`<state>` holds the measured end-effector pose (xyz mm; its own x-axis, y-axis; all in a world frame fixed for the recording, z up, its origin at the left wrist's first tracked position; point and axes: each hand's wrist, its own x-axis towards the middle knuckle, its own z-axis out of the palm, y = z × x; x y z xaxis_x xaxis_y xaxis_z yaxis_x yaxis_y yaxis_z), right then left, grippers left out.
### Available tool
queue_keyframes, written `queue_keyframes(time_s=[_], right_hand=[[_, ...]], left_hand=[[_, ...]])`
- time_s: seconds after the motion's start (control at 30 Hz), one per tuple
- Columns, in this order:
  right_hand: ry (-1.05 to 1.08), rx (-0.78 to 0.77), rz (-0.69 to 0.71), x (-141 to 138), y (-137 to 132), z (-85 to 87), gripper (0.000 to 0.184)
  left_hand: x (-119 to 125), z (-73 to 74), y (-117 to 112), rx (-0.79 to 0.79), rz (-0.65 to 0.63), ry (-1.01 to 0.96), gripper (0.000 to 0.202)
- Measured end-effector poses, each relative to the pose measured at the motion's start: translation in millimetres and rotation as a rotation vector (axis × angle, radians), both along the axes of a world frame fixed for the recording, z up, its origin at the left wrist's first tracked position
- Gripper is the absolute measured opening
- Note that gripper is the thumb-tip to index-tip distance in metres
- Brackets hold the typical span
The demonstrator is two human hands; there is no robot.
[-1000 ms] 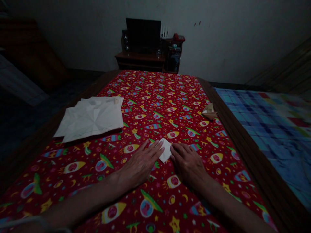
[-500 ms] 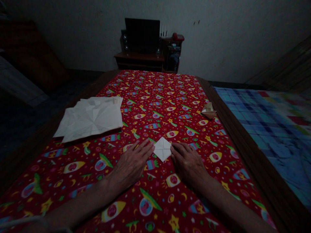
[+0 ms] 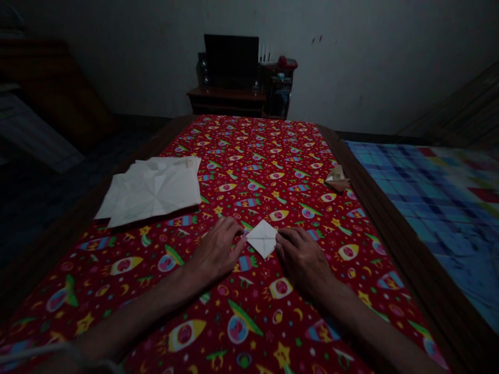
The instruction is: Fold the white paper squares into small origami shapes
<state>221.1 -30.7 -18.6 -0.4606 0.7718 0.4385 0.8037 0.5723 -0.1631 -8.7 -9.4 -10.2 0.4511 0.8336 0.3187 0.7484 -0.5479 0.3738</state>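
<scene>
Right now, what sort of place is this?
Probably a room in a home: a screen with speakers stands near the far wall, a rocket-print cloth is spread out, and a checked cloth lies right of it.

Head camera — looks forward, down past near hands (image 3: pixel 219 248) — toward wall (image 3: pixel 362 67).

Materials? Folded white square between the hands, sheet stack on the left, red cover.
Folded white square: looks like matte paper; straight crease lines, sharp corners.
Sheet stack: probably paper, matte off-white; radiating creases, thin overlapping edges.
Red cover: dull, printed with rockets and stars; fabric or plastic, too dark to tell.
</scene>
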Motion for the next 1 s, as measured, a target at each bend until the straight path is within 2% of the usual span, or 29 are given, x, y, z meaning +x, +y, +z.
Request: queue_keyframes(time_s=[0.2, 0.37, 0.43, 0.53, 0.6, 0.7, 0.8, 0.9, 1.0], right_hand=[[0.027, 0.016, 0.003, 0.2, -0.6, 0.2, 0.021], [-0.035, -0.019, -0.007, -2.0, -0.9, 7.1, 0.021], [-0.068, -0.027, -0.014, -5.3, -0.7, 11.7, 0.022], [-0.063, -0.004, -0.014, -12.5, -2.5, 17.1, 0.022], [-0.007, -0.036, 0.005, -17.3, -5.3, 18.9, 0.024], [0.195, -0.167, 0.008, -21.6, -7.6, 21.0, 0.025], [0.547, -0.396, -0.123, -20.0, -3.0, 24.7, 0.026], [1.002, -0.698, -0.227, -13.9, 5.6, 27.8, 0.028], [1.422, -0.876, -0.269, -8.9, 11.5, 26.3, 0.029]], left_hand=[[17.2, -0.2, 8.1, -0.054, -0.027, 0.028, 0.025], [26.3, 12.9, 15.3, -0.395, 0.073, -0.038, 0.022], [29.8, 18.2, 16.2, -0.475, 0.075, -0.111, 0.023], [34.8, 21.5, 14.4, -0.448, 0.073, -0.225, 0.022], [37.5, 22.3, 11.5, -0.384, 0.016, -0.286, 0.025], [40.0, 25.4, 6.1, -0.293, -0.138, -0.371, 0.030], [41.2, 29.5, 1.8, -0.229, -0.250, -0.426, 0.027], [40.9, 30.6, -0.5, -0.129, -0.298, -0.423, 0.025], [37.2, 28.9, -1.4, 0.022, -0.286, -0.381, 0.030]])
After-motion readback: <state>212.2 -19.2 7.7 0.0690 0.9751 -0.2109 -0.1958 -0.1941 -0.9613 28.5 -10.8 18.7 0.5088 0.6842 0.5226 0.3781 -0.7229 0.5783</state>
